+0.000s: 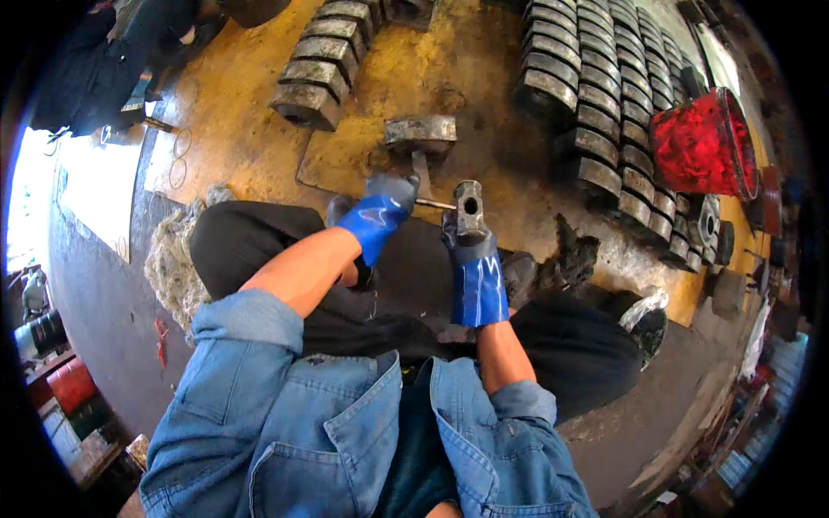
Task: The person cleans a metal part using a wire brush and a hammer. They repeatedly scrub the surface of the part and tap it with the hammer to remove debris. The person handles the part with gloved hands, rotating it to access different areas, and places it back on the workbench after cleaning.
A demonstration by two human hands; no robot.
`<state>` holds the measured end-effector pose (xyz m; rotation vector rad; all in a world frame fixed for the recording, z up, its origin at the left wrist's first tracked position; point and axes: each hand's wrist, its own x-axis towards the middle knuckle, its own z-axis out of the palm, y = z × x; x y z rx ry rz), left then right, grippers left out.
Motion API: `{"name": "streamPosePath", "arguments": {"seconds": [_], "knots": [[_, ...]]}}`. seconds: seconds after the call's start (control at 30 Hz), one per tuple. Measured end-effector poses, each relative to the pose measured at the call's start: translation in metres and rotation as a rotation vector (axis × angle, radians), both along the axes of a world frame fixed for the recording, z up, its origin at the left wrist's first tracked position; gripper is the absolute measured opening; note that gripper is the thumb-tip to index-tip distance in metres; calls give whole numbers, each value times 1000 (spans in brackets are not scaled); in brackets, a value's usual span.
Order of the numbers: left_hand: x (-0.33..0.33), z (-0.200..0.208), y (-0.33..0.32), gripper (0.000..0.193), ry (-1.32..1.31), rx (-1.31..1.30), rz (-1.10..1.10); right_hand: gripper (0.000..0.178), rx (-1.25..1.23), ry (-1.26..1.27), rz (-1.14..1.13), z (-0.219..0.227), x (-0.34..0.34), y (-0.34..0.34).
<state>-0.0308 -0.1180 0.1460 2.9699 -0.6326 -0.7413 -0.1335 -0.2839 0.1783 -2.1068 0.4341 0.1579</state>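
My left hand [386, 205], in a blue glove with a grey palm, is closed on a thin metal rod [434, 205]. The rod points right, its far end close to a steel block with a round hole [469, 198]. Whether the rod touches the block I cannot tell. My right hand [475, 268], gloved the same way, grips the block from below and holds it upright. Just beyond my hands lies another dark metal block [420, 130] on the yellow floor plate. A flat metal strip [421, 175] runs from it toward my left hand.
Long rows of metal blocks [596, 86] stand at the far right, beside a red bucket [701, 142]. A shorter row [321, 65] is at the far middle. A pile of fibre [173, 255] lies by my left knee. Another person's dark clothing [95, 78] shows at the far left.
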Motion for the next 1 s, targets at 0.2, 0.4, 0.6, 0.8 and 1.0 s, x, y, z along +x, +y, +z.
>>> {"name": "streamPosePath", "arguments": {"seconds": [0.2,0.4,0.6,0.8,1.0], "knots": [[1,-5,-16,28,34,33,82,32,-477,107,222,-7,67,-49],[-11,9,-18,27,113,8,204,33,-913,350,464,-36,103,-157],[-18,10,-36,29,28,-51,136,40,-864,522,264,-79,47,-283],[-21,35,-57,26,67,-89,122,69,-1138,159,738,9,91,-183],[-36,41,-60,20,-54,-95,60,63,-1121,4,1137,55,71,-46]]}}
